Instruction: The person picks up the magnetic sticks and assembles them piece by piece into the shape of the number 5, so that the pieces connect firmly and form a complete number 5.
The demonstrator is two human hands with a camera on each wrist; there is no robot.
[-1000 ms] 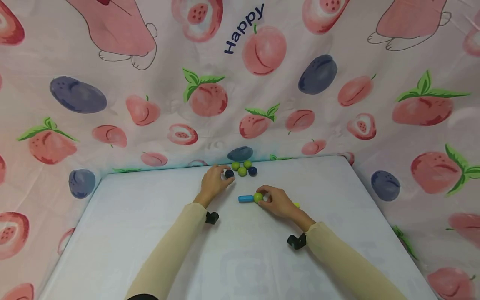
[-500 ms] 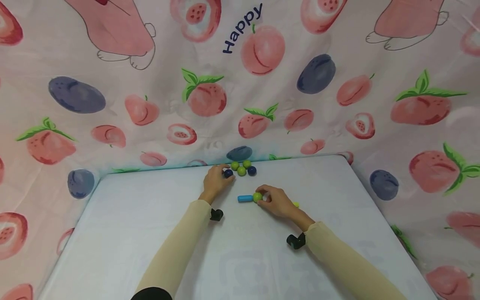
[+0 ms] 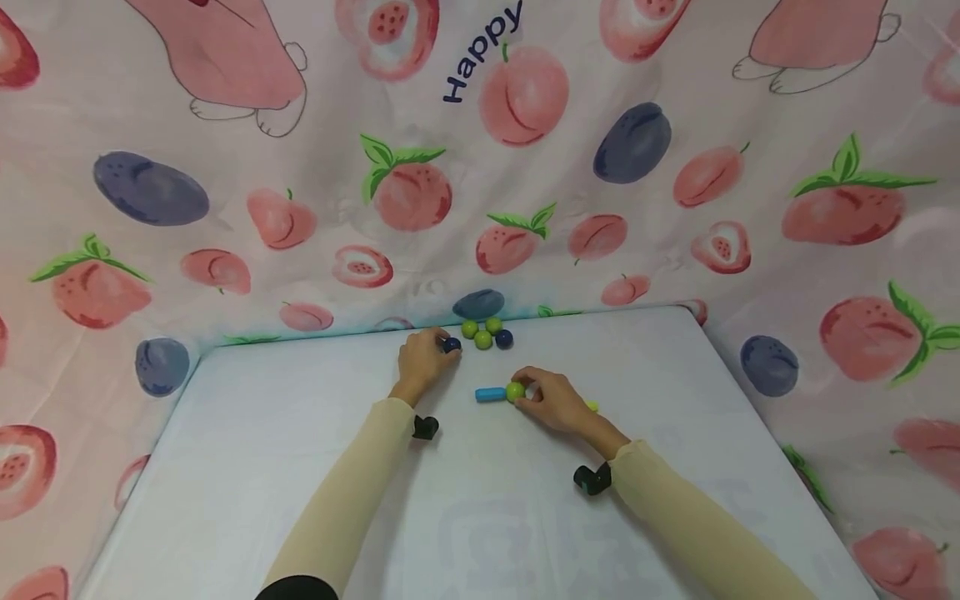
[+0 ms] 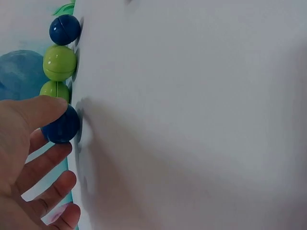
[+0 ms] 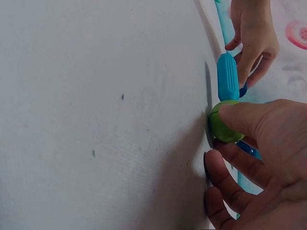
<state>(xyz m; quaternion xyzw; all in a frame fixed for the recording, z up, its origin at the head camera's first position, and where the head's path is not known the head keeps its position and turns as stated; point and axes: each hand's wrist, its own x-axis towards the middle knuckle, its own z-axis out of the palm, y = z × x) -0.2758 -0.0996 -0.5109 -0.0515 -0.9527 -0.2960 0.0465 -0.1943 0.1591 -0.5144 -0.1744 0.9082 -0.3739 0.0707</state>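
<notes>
My left hand point(image 3: 422, 362) pinches a dark blue ball point(image 4: 61, 125) between thumb and fingers near the table's back edge; its other fingers are spread. To its right, several green balls point(image 3: 483, 340) and another dark blue ball point(image 3: 505, 339) form a cluster. My right hand point(image 3: 557, 402) pinches a green ball point(image 5: 223, 127), its thumb on the near side. The green ball sits against the end of a blue ridged cylinder point(image 3: 491, 394), which lies on the table. Behind the right hand a small yellow piece point(image 3: 592, 407) peeks out, mostly hidden.
The white table point(image 3: 285, 467) ends at a fruit-printed cloth point(image 3: 315, 200) hanging close behind the balls. The cloth also runs along both sides of the table.
My left hand has shifted slightly left with the dark blue ball, away from the cluster. The right hand keeps its hold on the green ball beside the blue cylinder.
</notes>
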